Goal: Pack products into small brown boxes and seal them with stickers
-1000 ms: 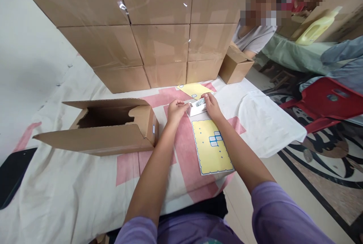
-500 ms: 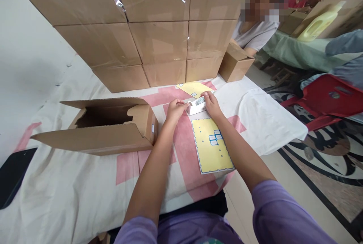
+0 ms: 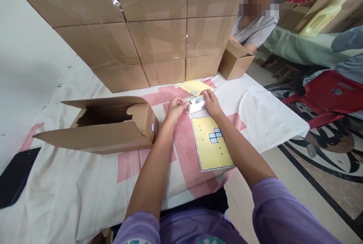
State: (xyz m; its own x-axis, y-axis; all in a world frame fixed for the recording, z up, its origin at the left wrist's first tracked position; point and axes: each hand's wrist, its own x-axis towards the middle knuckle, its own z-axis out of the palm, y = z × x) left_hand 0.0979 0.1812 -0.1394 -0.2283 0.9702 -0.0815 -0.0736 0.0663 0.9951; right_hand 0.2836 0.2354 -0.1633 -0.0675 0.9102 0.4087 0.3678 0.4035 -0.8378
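A small white box [image 3: 195, 105] lies on the table's cloth between my two hands. My left hand [image 3: 175, 108] pinches its left end with curled fingers. My right hand [image 3: 210, 102] grips its right end from above. Just in front of the box lies a yellow sticker sheet [image 3: 211, 144] with a few blue-edged labels on it. A second yellow sheet [image 3: 194, 87] lies behind the box, near the stacked cartons.
An open brown carton [image 3: 107, 123] lies on its side at the left. A wall of taped cartons [image 3: 153, 21] stands behind, with a small carton [image 3: 236, 60] to its right. A black phone [image 3: 15, 176] sits at the far left. Another person [image 3: 255, 25] sits beyond; a red chair [image 3: 331, 94] stands right.
Both hands stay on the small white box with only slight shifts; the view has drifted a little.
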